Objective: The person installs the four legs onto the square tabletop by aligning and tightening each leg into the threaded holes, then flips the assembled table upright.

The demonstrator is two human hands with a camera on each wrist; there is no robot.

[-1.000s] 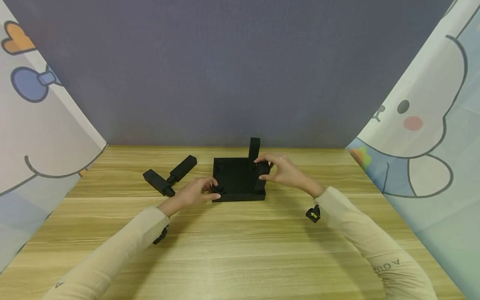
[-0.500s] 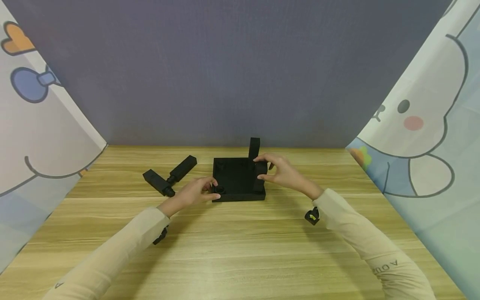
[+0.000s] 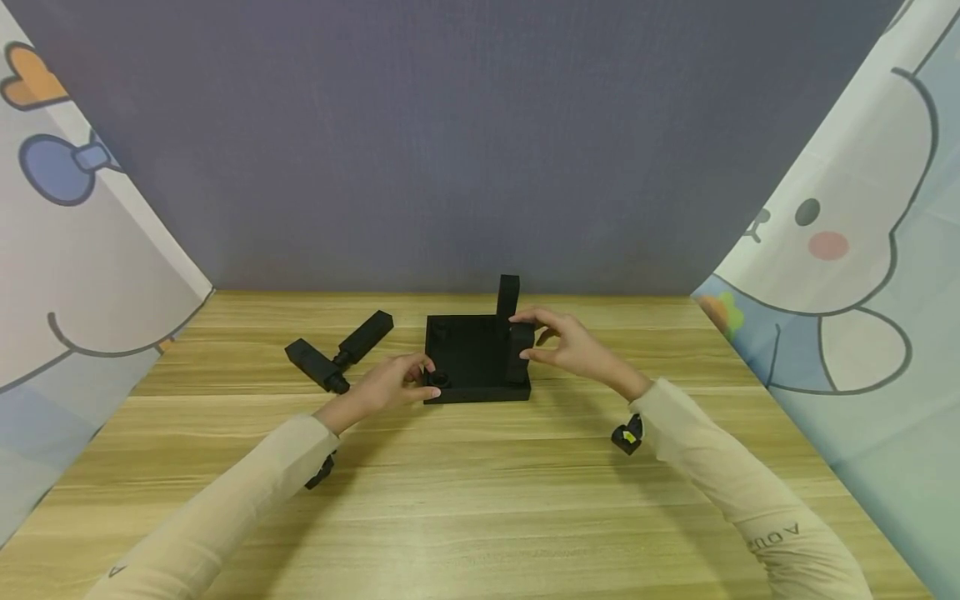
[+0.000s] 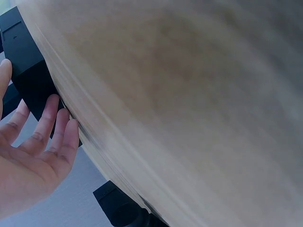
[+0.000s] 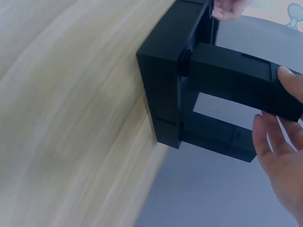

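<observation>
Post [image 5: 232, 73], boxy black, in right grip [image 5: 286, 177]

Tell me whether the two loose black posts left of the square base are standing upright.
No, the nearer post and the farther post lie on their sides on the tabletop.

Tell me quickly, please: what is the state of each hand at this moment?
Left hand: open, fingers touching the base.
Right hand: closed, holding the front post between thumb and fingers.
</observation>
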